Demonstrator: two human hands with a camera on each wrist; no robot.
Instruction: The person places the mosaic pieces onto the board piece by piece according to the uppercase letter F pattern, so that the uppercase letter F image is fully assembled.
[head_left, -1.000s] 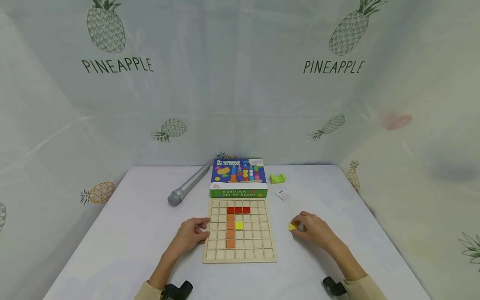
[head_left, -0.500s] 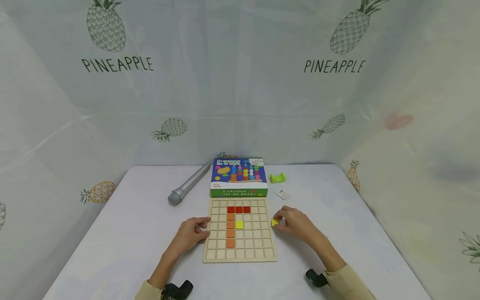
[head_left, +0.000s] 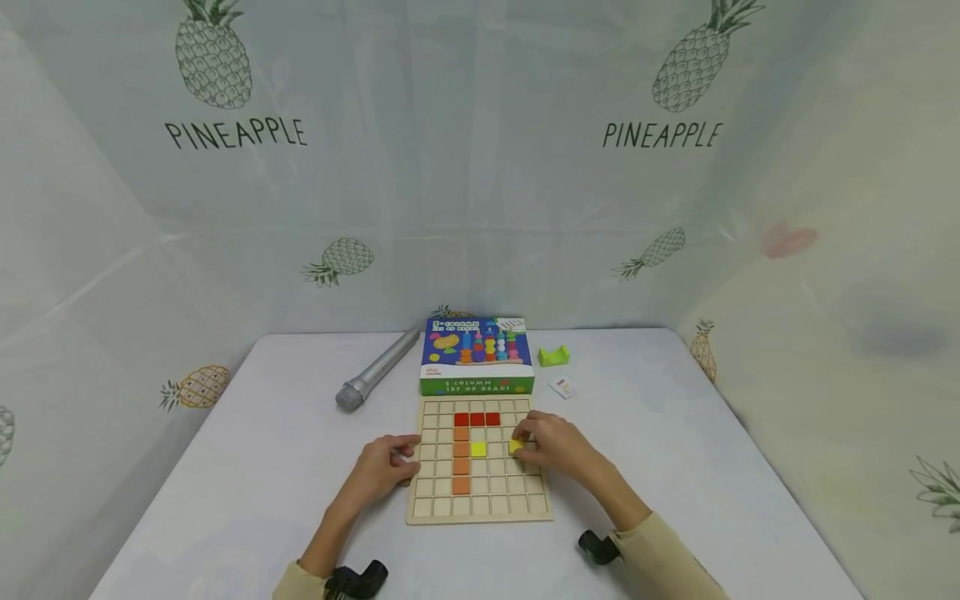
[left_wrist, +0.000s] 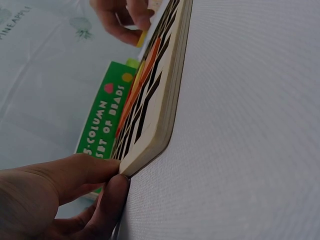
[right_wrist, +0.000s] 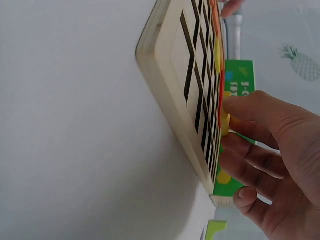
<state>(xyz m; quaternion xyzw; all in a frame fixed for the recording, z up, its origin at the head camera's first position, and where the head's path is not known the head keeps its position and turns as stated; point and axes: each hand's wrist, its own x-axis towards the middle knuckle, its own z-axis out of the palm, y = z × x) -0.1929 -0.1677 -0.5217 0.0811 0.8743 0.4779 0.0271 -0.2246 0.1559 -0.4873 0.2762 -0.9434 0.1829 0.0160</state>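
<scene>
A square wooden grid board point(head_left: 491, 485) lies on the table with red, orange and yellow squares in some of its cells. My left hand point(head_left: 377, 469) rests thumb and fingertips against its left edge, spaced apart along it; the left wrist view shows the fingertips point(left_wrist: 117, 192) right at the rim. Over the right part of the board, my right hand point(head_left: 558, 446) pinches a small yellow square tile point(head_left: 516, 447) between thumb and fingers. In the right wrist view this tile point(right_wrist: 225, 120) stands partly hidden behind the fingers. Another yellow tile point(head_left: 478, 450) sits beside the orange column.
Behind the board stands a blue and green box point(head_left: 477, 357). A grey microphone point(head_left: 378, 368) lies to its left. On its right are a lime-green curved block point(head_left: 554, 357) and a small printed card point(head_left: 564, 387). A pineapple-print cloth point(head_left: 480, 192) hangs behind the table.
My right hand has moved left with the yellow tile, from the table right of the board to over the board's right columns. My left hand stays at the board's left edge.
</scene>
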